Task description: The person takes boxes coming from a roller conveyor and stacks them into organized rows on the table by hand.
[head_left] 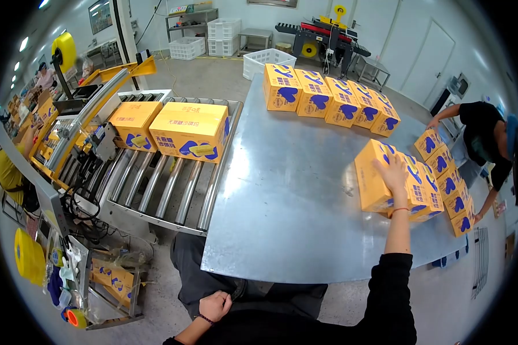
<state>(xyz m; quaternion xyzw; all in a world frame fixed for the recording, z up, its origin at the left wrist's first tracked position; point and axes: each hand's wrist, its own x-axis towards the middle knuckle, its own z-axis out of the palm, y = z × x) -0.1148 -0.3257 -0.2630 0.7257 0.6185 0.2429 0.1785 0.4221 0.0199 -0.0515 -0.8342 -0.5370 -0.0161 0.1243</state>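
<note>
My right hand (393, 172) lies with spread fingers over the top of a yellow carton (369, 183) printed with blue shapes, near the right side of the metal table (282, 213). More of the same cartons (430, 187) stand tight against it on the right, partly hidden by my hand and forearm. Down at my lap, my left hand (215, 306) is closed in a fist, away from the table, and nothing shows in it.
A row of several yellow cartons (342, 103) lines the table's far side. At the right edge, a person (482, 138) holds both ends of another carton row (448, 184). Two larger cartons (190, 123) sit on the roller conveyor (162, 187), left, beside a taping machine (86, 129).
</note>
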